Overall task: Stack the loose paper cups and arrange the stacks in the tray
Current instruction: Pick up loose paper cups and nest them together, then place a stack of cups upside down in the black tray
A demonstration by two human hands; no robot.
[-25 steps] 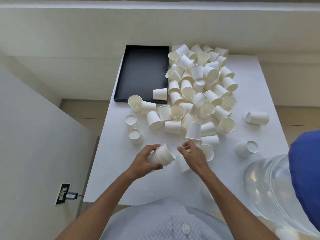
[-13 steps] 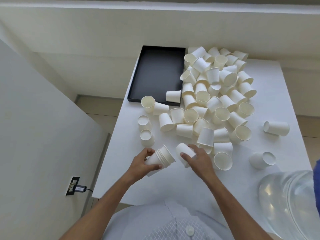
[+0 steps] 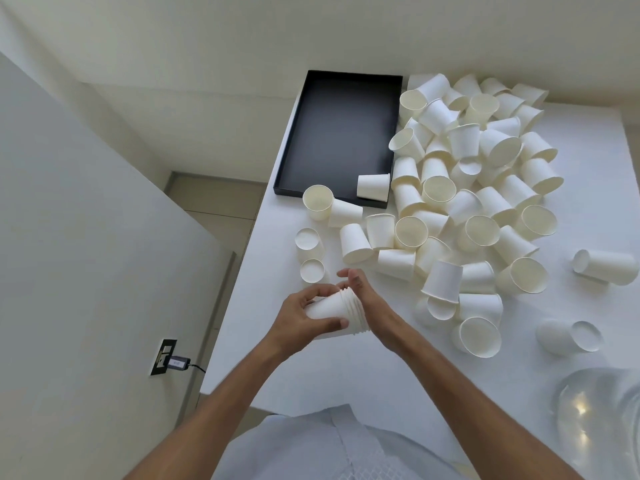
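White paper, nested rim on rim: that is the stack of cups (image 3: 337, 311) lying sideways between your palms, low over the near part of the table (image 3: 346, 375). Your left hand (image 3: 301, 315) wraps the narrow end, fingers curled over the top and thumb pressed along the near side, so it is closed firmly round the stack. Your right hand (image 3: 365, 299) sits flat against the stacked rims with its fingers loosely spread and pointing away from you (whether it grips anything or only presses, you cannot tell from here).

Just beyond your knuckles, two cups stand mouth-down (image 3: 311, 270), one behind the other. To your right, a cup lying on its side (image 3: 476, 336) shows its open mouth toward you, and another (image 3: 568, 336) lies apart from the rest near the clear plastic container (image 3: 602, 420) at the near right corner.

Further out, the loose pile of cups (image 3: 474, 188) sprawls across the middle and far right of the table, some upright, some tipped, many touching. One cup (image 3: 604, 266) lies alone at the right edge.

At the far left of the table sits the black tray (image 3: 336, 133), with a single cup on its side (image 3: 373, 186) in its near right corner. An upright cup (image 3: 317, 201) stands just outside the tray's near edge.
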